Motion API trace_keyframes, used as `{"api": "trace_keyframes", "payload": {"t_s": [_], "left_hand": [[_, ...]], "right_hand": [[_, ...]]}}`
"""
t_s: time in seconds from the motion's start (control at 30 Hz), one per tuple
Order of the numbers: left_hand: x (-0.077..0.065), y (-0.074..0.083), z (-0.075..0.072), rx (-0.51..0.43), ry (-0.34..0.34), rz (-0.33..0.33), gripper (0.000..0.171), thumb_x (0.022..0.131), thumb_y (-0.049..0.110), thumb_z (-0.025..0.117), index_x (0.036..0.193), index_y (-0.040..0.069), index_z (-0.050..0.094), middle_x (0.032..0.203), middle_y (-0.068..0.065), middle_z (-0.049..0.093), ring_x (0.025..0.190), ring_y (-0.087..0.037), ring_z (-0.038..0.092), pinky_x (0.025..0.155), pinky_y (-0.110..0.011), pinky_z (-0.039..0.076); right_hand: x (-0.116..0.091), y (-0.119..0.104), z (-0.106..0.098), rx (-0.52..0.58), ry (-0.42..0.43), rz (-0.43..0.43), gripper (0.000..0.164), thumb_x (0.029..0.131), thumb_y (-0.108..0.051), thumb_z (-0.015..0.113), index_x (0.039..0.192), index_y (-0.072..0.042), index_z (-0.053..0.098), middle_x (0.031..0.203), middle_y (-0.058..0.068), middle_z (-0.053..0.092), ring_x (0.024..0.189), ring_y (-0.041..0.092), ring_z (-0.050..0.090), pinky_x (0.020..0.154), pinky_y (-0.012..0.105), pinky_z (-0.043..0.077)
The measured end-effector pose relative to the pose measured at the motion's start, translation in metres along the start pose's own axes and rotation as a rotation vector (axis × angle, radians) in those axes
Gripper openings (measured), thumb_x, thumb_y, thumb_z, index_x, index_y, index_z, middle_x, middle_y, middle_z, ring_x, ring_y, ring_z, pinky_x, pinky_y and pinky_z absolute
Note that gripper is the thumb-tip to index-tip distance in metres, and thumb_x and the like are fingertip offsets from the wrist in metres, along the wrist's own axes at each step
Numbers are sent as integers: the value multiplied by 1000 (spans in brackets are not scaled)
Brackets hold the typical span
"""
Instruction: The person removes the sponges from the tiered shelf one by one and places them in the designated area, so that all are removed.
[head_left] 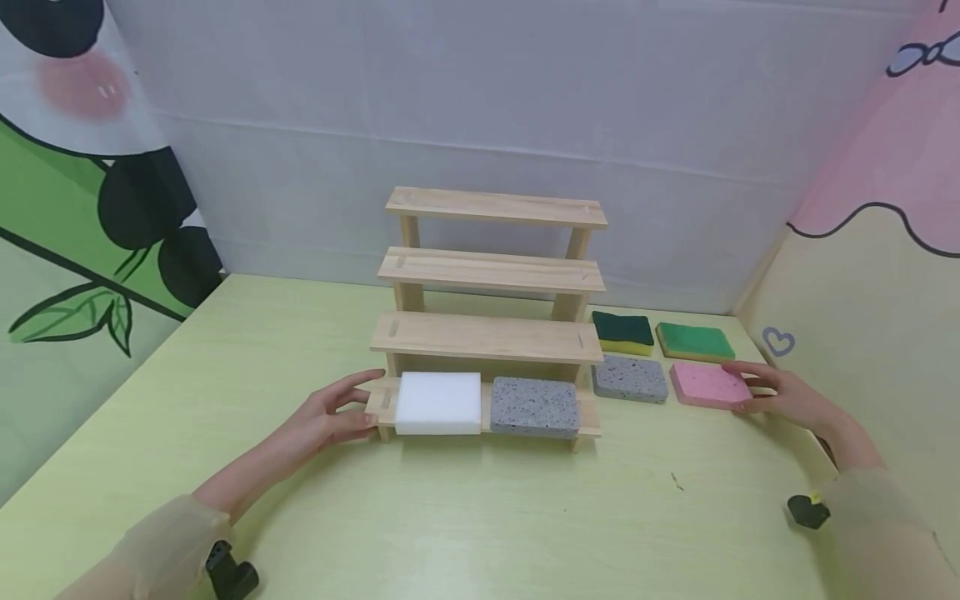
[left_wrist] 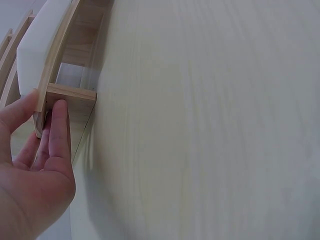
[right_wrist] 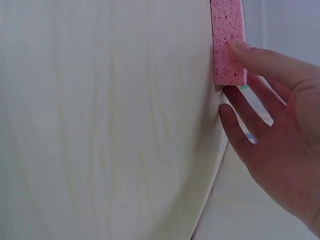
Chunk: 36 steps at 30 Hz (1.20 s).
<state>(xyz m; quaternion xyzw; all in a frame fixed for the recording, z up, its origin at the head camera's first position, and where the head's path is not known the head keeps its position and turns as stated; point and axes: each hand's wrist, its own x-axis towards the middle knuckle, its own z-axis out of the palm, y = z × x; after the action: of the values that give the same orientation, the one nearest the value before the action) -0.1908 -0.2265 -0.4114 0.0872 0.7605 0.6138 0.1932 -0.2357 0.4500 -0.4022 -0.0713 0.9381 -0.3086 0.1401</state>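
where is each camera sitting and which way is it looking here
Head: worn on the head, looking forward and down over the table at the wooden rack; both forearms, left hand and right hand show.
Left wrist: on the left wrist, looking along the tabletop at the rack's end; thumb and fingers touch it beside the white sponge.
Right wrist: on the right wrist, looking along the tabletop at the pink sponge; fingers touch it.
Shared: the head view also shows the white sponge and pink sponge.
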Motion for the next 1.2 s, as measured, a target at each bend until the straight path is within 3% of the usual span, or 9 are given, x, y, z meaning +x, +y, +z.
{"api": "trace_keyframes", "payload": {"t_s": [0.47, 0.67, 0.73, 0.83, 0.97, 1.07, 1.2], "left_hand": [[0, 0, 0, -9, -3, 11, 73, 93, 18, 67, 156, 18, 29, 128, -16, 49, 104, -12, 66, 94, -28, 58], [0, 2, 0, 3, -8, 12, 73, 93, 19, 66, 156, 17, 28, 129, -18, 49, 104, -12, 65, 94, -29, 58], [-1, 2, 0, 9, -11, 17, 74, 94, 19, 66, 156, 17, 27, 130, -20, 48, 104, -12, 65, 94, -29, 58], [-2, 3, -1, 11, -12, 20, 74, 94, 19, 65, 157, 17, 27, 131, -22, 47, 104, -12, 65, 94, -29, 58], [-2, 3, -1, 10, -10, 18, 74, 94, 20, 66, 157, 17, 26, 132, -24, 47, 103, -12, 65, 94, -29, 58], [-2, 2, -1, 8, -12, 17, 74, 94, 19, 65, 157, 17, 26, 132, -23, 47, 103, -12, 65, 95, -29, 58], [-3, 2, 0, 3, -15, 19, 74, 94, 19, 65, 157, 16, 26, 131, -23, 47, 103, -11, 65, 95, -29, 58]], "right_hand": [[-3, -8, -2, -28, 15, 11, 78, 90, -31, 71, 152, -5, 31, 151, 35, 32, 133, 56, 35, 95, 71, 39], [-4, -11, -7, -28, 50, -13, 72, 91, -30, 70, 152, -10, 35, 152, 32, 35, 135, 50, 36, 97, 67, 41], [-5, -13, -9, -41, 77, -51, 68, 93, -27, 68, 150, -8, 37, 152, 29, 36, 133, 42, 42, 97, 62, 45], [-5, -20, -11, -80, 121, -104, 64, 94, -25, 68, 148, -5, 40, 151, 25, 39, 126, 27, 49, 93, 41, 53], [-5, -33, -12, -86, 146, -133, 65, 93, -27, 69, 147, -4, 42, 151, 23, 40, 127, 31, 47, 83, 12, 47], [-4, -42, -11, -81, 158, -132, 65, 94, -30, 68, 148, -5, 42, 151, 21, 41, 130, 38, 42, 84, 5, 42], [-2, -54, -9, -104, 200, -150, 62, 94, -33, 67, 146, -7, 45, 149, 18, 45, 128, 35, 43, 88, 10, 43]]}}
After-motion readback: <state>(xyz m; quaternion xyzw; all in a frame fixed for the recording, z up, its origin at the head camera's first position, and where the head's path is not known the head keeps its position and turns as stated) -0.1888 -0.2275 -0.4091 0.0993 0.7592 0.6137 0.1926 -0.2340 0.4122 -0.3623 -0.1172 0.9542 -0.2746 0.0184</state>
